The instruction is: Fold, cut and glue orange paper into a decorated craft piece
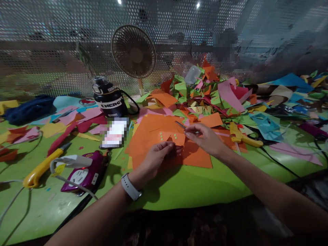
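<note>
My left hand (160, 153), with a pale watch (130, 187) on the wrist, pinches the near edge of a small orange paper piece (167, 136). Small green marks sit in two groups on that piece. A slim, dark metal tool (180, 124) juts leftward from the closed fingers of my right hand (196, 133); its exact kind is not clear. The fingers are just right of the small piece, and whether they touch it I cannot tell. Larger orange paper sheets (197, 160) lie beneath both hands.
Paper scraps (187, 90) are heaped behind. A phone (114, 133), black bottle (111, 102) and fan (134, 51) stand or lie to the left, near a purple power strip (82, 176) and yellow-handled tool (42, 169). A yellow glue gun (242, 136) with a cord lies right.
</note>
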`<state>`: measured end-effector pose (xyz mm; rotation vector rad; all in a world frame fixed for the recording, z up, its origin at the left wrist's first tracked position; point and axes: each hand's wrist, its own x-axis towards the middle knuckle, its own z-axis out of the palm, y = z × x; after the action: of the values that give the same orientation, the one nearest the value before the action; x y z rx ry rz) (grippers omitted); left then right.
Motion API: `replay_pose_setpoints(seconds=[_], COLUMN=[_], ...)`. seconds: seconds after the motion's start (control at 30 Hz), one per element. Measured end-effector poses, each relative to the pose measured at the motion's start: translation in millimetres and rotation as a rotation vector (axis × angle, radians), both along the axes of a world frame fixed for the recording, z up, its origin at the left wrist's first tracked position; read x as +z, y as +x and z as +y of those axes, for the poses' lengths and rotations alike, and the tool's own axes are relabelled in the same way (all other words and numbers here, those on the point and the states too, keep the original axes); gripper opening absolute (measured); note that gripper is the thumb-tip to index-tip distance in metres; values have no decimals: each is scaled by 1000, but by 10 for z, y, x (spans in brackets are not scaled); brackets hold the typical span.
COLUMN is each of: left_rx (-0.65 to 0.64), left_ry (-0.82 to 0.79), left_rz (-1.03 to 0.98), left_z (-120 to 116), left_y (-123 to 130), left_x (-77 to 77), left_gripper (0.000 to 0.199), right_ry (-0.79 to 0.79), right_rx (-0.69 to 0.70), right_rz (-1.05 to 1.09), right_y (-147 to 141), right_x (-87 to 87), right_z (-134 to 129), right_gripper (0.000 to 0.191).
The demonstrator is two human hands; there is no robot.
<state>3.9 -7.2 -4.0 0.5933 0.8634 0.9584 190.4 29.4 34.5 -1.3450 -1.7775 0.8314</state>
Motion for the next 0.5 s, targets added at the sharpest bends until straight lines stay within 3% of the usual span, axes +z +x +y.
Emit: replay_pose_setpoints(seconds=[0.1, 0.2, 0.33, 0.5], left_rx=[-19, 16, 76, 94], left_ry=[41, 84, 114, 155], left_rz=[-5, 28, 19, 46], left_z=[4, 25, 62, 82], left_y=[-21, -56, -125, -192], left_x=[13, 51, 131, 145], left_gripper=[7, 8, 14, 17], right_ry=[-152, -247, -294, -291], right_rx=[85, 102, 121, 152], right_rz=[-14, 112, 257, 259], right_y=[-26, -59, -104, -199], right_x=[-13, -17, 31, 67], right_z=[47, 58, 58, 92], right_gripper=[25, 33, 35, 33])
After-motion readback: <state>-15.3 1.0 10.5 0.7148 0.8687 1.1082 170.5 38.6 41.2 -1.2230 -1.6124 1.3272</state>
